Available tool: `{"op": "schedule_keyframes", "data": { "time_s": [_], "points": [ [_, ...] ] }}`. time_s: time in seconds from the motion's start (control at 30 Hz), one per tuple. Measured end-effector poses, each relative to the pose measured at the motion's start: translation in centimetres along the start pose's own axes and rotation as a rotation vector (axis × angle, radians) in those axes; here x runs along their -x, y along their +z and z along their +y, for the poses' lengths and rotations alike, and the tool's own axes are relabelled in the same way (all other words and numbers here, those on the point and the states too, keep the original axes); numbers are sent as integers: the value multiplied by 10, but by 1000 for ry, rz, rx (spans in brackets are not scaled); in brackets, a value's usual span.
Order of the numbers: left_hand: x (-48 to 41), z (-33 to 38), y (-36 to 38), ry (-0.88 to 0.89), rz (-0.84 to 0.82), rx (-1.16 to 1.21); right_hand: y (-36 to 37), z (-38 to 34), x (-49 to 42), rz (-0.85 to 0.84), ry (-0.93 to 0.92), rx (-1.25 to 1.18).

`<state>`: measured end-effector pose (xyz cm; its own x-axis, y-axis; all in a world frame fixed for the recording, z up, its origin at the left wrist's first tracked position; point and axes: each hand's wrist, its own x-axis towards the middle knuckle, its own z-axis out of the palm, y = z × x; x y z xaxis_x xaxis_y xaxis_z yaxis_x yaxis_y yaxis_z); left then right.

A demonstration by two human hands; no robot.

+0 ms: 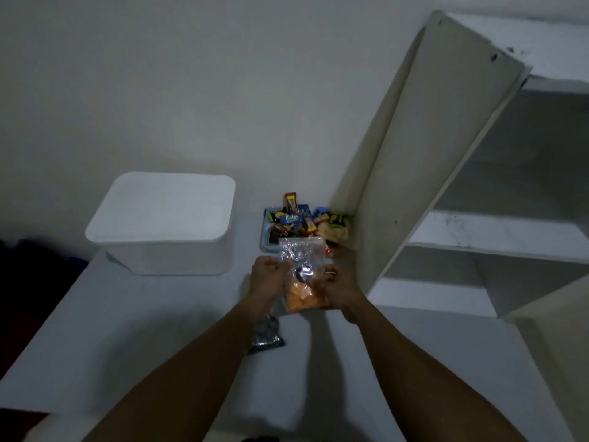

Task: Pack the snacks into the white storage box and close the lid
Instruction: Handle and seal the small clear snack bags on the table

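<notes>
Over the table, clear orange-snack bag; in the grip of left hand and right hand

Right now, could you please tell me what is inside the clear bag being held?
The clear bag holds orange snack pieces in its lower part, with a dark, blurred patch above them. The left hand and right hand cover its sides.

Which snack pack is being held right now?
The clear bag of orange snacks, gripped by the left hand and right hand. The dark bag lies on the table; the wrapped snacks sit in the tray.
</notes>
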<state>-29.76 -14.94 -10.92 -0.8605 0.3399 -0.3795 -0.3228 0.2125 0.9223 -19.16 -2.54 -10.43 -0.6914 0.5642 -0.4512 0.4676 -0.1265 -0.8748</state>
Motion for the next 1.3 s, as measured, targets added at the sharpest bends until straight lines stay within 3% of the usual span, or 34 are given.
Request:
{"op": "schedule_keyframes", "data": {
  "time_s": [0.3, 0.33, 0.4, 0.47, 0.53, 0.6, 0.73, 1.0, 1.1, 1.17, 1.3],
  "points": [
    [40, -105, 7, -165, -223, -382, -4, 114, 23, -9, 232, 270],
    [43, -112, 7, -119, -236, -460, -4, 121, 24, -2, 260, 305],
    [33, -142, 2, 144, -185, -703, -4, 130, 23, 11, 308, 344],
    [23, -167, 8, 249, -240, -680, -2, 136, 20, 28, 300, 402],
    [30, -154, 11, 163, -295, -795, -2, 132, 20, 60, 297, 465],
    [35, -146, 16, 171, -264, -882, -2, 128, 19, 88, 269, 488],
    [29, -136, 20, 163, -389, -1109, -8, 125, 13, 39, 186, 593],
    [-18, -78, 38, 450, -293, -966, -28, 75, -39, 201, 56, 458],
    [-51, -47, 57, 454, -308, -836, -32, 50, -70, 277, 9, 321],
    [-74, -23, 74, 466, -265, -884, -34, 35, -87, 325, -24, 266],
    [-116, 6, 111, 430, -360, -823, -39, 18, -113, 362, -120, 214]
  ]
}}
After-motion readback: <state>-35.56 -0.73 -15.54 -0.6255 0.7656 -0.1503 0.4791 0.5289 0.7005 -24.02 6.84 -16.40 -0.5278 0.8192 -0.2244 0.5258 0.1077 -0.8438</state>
